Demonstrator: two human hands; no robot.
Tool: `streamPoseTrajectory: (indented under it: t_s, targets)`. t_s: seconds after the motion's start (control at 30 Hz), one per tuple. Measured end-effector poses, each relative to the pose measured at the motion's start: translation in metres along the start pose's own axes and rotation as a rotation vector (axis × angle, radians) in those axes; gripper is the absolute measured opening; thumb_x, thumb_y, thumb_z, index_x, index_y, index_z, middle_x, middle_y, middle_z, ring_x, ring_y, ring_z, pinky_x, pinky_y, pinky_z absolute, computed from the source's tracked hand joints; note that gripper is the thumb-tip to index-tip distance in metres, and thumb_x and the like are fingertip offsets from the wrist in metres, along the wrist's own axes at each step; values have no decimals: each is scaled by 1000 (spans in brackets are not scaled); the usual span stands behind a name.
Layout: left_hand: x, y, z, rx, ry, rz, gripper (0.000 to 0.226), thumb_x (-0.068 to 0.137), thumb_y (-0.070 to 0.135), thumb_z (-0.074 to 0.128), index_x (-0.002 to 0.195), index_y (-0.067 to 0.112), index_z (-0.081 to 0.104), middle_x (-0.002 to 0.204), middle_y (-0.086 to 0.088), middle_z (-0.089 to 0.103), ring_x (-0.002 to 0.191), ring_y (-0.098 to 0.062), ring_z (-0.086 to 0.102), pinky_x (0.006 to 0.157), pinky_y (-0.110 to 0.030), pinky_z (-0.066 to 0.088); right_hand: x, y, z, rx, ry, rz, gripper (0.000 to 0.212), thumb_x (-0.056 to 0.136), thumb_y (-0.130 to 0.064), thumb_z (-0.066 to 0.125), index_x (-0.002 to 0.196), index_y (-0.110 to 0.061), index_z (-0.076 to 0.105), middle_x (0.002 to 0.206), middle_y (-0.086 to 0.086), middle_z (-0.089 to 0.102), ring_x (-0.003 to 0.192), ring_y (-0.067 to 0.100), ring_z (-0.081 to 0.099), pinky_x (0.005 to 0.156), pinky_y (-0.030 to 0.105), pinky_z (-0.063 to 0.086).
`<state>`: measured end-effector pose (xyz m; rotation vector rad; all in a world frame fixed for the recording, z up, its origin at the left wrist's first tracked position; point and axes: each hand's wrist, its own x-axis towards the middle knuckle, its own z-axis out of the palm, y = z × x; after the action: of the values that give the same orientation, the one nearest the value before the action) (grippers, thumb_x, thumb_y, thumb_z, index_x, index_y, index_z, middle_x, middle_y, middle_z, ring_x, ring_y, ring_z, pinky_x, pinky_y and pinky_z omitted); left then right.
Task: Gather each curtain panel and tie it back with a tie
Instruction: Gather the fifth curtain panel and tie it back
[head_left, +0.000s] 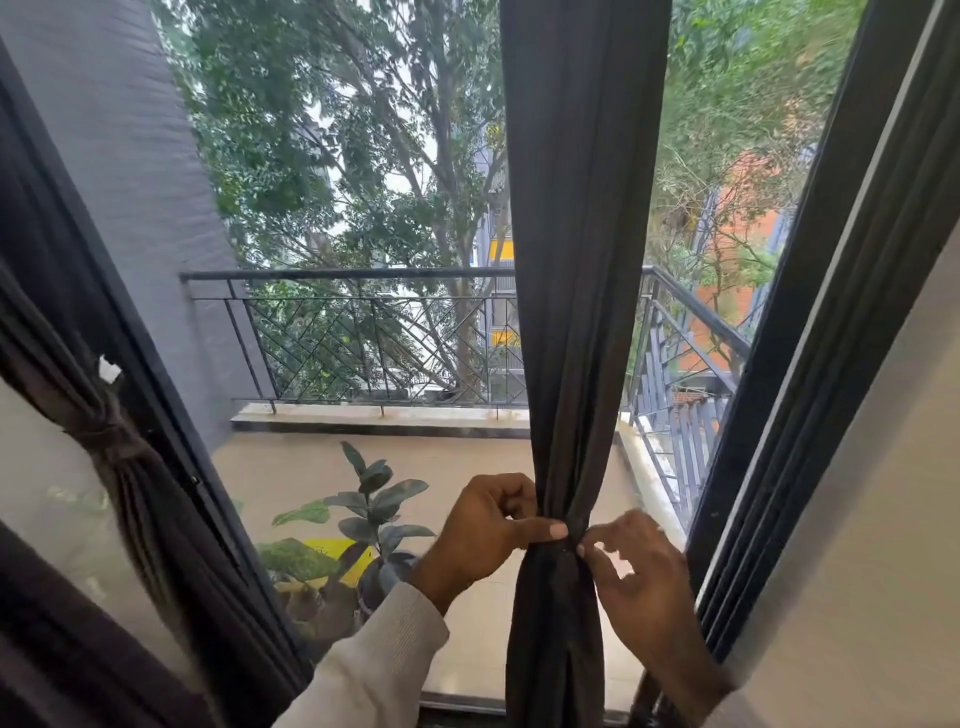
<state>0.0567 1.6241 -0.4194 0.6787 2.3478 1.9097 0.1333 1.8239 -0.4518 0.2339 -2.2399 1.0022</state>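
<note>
The glass door (363, 260) looks out on a balcony with a railing (363, 332) and a potted plant (374, 514). Down its middle hangs a dark curtain panel (582, 208), drawn in to a narrow waist low down so that it clears the glass on both sides. At the far left a second panel (119, 467) is already cinched by its tie (104, 426) against the frame. Both hands meet at the waist: the left hand (488, 525) pinches the tie (563, 540) from one side, thumb extended along it, and the right hand (639, 571) pinches it from the other, apparently fastening it to hold the gather.
</note>
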Motion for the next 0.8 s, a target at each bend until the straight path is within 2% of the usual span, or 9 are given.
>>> streamPoseTrajectory:
  t_s: [0.13, 0.27, 0.3, 0.43, 0.53, 0.6, 0.67, 0.73, 0.8]
  targets:
    - [-5, 2, 4, -10, -12, -8, 38, 82, 20, 95, 63, 37, 66, 64, 0, 64, 63, -22, 65, 68, -37, 62, -6, -7, 2, 183, -3, 137, 35, 84, 9, 79, 81, -26, 75, 74, -15, 72, 68, 6, 68, 67, 11, 50]
    - [-14, 2, 5, 3, -56, 31, 6, 90, 29, 87, 91, 30, 81, 91, -4, 79, 89, -33, 76, 92, -57, 64, -12, -5, -9, 407, -111, 212, 30, 95, 1, 72, 99, -28, 82, 97, -8, 80, 91, 12, 75, 83, 23, 58]
    - [-14, 0, 3, -14, -79, 31, 11, 93, 28, 84, 103, 24, 83, 99, -4, 82, 95, -32, 78, 96, -58, 63, -13, -4, -12, 430, -158, 219, 24, 97, -6, 72, 104, -27, 81, 103, -6, 81, 97, 14, 75, 86, 27, 58]
    - [-17, -3, 2, -24, -110, 59, 20, 98, 10, 77, 116, 13, 84, 109, -6, 84, 101, -32, 80, 97, -53, 64, -17, -5, -17, 408, -247, 364, 25, 85, -38, 84, 109, -34, 77, 111, -15, 78, 104, 13, 73, 85, 40, 61]
    - [-14, -5, 10, 4, -73, 91, 9, 93, 14, 81, 100, 16, 87, 89, 2, 83, 79, -19, 78, 80, -39, 65, -14, -8, -14, 390, -219, 431, 16, 89, -26, 84, 102, -34, 79, 99, -15, 79, 97, 10, 73, 73, 47, 66]
    - [-14, -3, 13, 2, -38, 83, 9, 85, 18, 89, 93, 19, 85, 81, 5, 81, 73, -17, 76, 75, -35, 62, -12, -6, -16, 363, -221, 389, 20, 94, -16, 78, 102, -34, 79, 96, -14, 79, 93, 9, 74, 73, 42, 65]
    - [-12, 2, 13, 50, -4, 39, 31, 72, 31, 97, 98, 28, 81, 81, 6, 80, 77, -19, 76, 79, -41, 63, -8, -6, -20, 347, -268, 311, 31, 96, -5, 73, 106, -35, 79, 98, -17, 80, 90, 4, 75, 76, 26, 60]
    - [-10, 2, 13, 124, -26, 44, 50, 65, 39, 99, 108, 40, 75, 94, 17, 76, 89, -9, 69, 84, -34, 58, -5, -7, -24, 358, -329, 269, 37, 96, 1, 71, 110, -33, 78, 98, -20, 80, 86, -2, 74, 74, 15, 54]
    - [-8, 4, 11, 180, -108, 34, 56, 71, 47, 96, 120, 48, 69, 121, 25, 71, 114, -5, 65, 102, -35, 53, -2, -5, -25, 359, -362, 237, 39, 96, 1, 71, 114, -32, 79, 106, -18, 80, 97, 3, 75, 83, 18, 55]
